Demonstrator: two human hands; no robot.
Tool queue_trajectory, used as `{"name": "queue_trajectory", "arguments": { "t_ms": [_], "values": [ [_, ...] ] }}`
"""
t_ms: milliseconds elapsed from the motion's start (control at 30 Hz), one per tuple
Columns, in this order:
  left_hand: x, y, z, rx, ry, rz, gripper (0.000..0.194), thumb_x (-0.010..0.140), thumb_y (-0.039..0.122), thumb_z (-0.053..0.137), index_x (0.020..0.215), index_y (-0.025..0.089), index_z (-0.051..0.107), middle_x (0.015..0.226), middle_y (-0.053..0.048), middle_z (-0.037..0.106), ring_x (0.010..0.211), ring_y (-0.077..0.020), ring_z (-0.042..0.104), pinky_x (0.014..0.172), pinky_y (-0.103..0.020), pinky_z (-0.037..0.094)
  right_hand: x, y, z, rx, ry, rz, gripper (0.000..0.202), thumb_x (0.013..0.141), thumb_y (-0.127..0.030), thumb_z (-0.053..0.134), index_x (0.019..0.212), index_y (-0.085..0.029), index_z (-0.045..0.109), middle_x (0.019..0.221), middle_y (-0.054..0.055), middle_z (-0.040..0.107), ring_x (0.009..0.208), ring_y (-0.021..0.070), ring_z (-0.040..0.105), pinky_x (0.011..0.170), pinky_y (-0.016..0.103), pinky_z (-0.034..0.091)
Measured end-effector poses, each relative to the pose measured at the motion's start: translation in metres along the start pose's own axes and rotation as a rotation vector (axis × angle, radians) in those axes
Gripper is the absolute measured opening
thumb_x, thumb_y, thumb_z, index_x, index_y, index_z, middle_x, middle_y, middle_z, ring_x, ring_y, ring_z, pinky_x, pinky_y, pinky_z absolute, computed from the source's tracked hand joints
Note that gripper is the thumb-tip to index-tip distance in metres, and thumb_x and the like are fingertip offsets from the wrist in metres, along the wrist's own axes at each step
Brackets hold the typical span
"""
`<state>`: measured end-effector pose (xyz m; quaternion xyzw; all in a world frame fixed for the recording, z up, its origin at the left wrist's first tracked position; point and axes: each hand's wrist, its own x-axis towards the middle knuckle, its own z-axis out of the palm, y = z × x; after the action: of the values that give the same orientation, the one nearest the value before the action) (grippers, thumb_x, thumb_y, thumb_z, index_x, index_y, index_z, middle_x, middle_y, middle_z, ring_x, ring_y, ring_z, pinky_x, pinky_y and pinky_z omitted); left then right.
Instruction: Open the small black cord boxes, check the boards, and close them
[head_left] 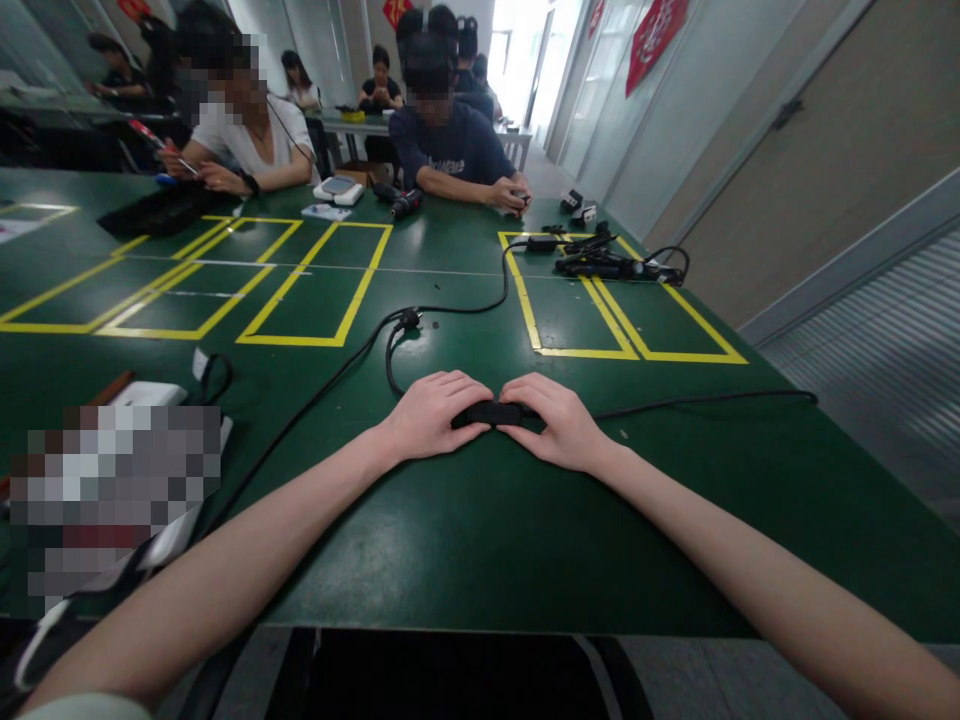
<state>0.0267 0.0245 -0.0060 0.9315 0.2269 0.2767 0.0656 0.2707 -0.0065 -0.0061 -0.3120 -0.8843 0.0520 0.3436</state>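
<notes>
A small black power adapter [495,413] lies low over the green table [360,540], held at its two ends. My left hand [439,412] has its fingers and thumb closed around the left end. On the right end, my right hand [553,420] grips in the same way, its fingertips almost meeting those of the left. A thin black cord [705,401] runs off to the right from the adapter. From the left side a cord seems to curve up to a black plug [409,318], though my left hand hides part of it.
A long black cable [315,400] crosses the table from lower left to another adapter [541,243]. A bundle of black cables [600,262] lies at the back right. Yellow tape outlines [292,342] mark the table. A power drill [405,203] lies near two people seated opposite.
</notes>
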Motion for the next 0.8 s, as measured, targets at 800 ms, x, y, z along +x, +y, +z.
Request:
{"name": "queue_trajectory", "arguments": {
  "t_ms": [800],
  "values": [
    [0.0051, 0.0019, -0.0036, -0.394, -0.041, -0.268, 0.03, 0.101, 0.039, 0.06, 0.118, 0.018, 0.074, 0.109, -0.009, 0.075, 0.097, -0.022, 0.072, 0.087, -0.034, 0.057, -0.0007, -0.0016, -0.0041, -0.318, -0.024, -0.254, 0.024, 0.106, -0.02, 0.048, 0.099, -0.022, 0.072, 0.122, 0.013, 0.076, 0.114, 0.0244, 0.074, 0.086, 0.039, 0.068]
  ]
}}
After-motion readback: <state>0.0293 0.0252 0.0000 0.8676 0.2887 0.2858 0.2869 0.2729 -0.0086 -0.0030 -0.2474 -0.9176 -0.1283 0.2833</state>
